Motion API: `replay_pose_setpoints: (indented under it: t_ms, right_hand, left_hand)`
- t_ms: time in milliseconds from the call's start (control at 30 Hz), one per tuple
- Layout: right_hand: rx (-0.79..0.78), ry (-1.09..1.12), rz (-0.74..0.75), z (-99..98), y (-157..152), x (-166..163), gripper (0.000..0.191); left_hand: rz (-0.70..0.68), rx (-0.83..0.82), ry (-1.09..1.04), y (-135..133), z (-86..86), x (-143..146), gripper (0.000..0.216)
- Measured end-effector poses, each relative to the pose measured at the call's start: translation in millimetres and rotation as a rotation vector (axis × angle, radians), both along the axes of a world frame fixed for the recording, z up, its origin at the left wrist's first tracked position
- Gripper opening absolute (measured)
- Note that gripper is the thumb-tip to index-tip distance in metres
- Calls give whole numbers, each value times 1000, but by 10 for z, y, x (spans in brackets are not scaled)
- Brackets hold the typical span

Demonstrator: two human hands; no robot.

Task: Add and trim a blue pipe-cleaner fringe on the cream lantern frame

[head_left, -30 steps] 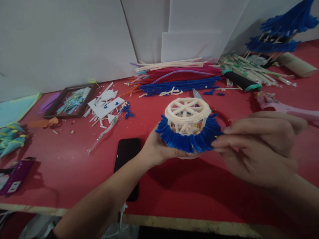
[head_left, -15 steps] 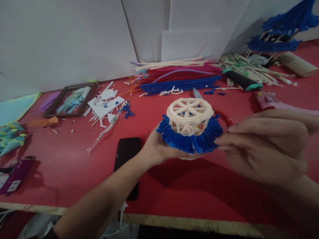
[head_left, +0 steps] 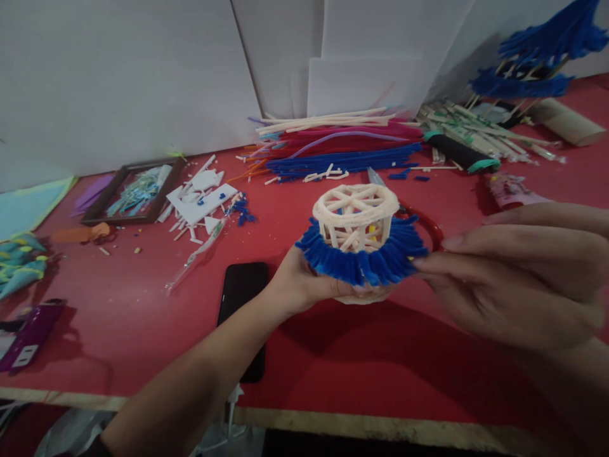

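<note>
Between the two hands, raised off the table (head_left: pixel 143 317): cage (head_left: pixel 356 212) of cream pipe cleaners, spoked on top, ringed low down with a blue fringe (head_left: pixel 361 263). Cupped from below by left hand (head_left: pixel 304 282), palm up, fingers curled narrowly under the base, thumb hidden behind the fringe. Met on its right edge by right hand (head_left: pixel 518 279), fingers long and close together, fingertips (head_left: pixel 428 265) touching the outer loops. Whether pinching a loop or merely resting on it: cannot tell.

Against half a second back: cage tipped slightly, spoked top turned more away from the camera, more of the side bars showing. Right hand drawn a little further right, partly out of frame, fingertips kept at the same spot on the fringe. Left hand's hold unchanged. Judged from that: a small turn of the piece for handling the fringe's right side, with nothing added and nothing removed.

Just behind the right fingertips, flat on the table: red ring (head_left: pixel 431 228), partly hidden by the fringe. Under the left wrist: black phone (head_left: pixel 242 298). Well beyond both hands, by the white boards (head_left: pixel 361 89): pile (head_left: pixel 342 149) of coloured pipe cleaners. Left of the left hand, well apart: white scraps (head_left: pixel 202 200) and a dark frame (head_left: pixel 136 193). Beyond the right hand: black roll (head_left: pixel 459 152) and a pink tool (head_left: pixel 511 190).
</note>
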State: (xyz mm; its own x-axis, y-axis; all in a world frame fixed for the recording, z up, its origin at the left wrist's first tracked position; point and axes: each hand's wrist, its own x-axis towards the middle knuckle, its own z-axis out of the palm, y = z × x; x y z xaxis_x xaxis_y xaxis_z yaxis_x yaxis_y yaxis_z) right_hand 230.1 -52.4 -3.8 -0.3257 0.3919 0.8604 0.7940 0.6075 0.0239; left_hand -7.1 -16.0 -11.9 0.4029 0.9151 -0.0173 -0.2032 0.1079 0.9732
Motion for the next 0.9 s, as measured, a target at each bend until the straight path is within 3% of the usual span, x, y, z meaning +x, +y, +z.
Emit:
replay_pose_setpoints:
  t_ms: [233, 533, 700, 900]
  right_hand:
    - [-53, 73, -21, 4, -29, -79, 17]
    - [-27, 105, -25, -56, 14, -154, 19]
    - [124, 139, 16, -13, 27, -170, 22]
    - [57, 81, -2, 37, 3, -154, 10]
  left_hand:
    - [-46, -68, -21, -25, 34, 10, 76]
    - [-58, -36, -6, -31, 94, 1, 68]
    - [-65, -77, -8, -25, 98, 8, 60]
    - [-134, -119, 21, -27, 138, -18, 53]
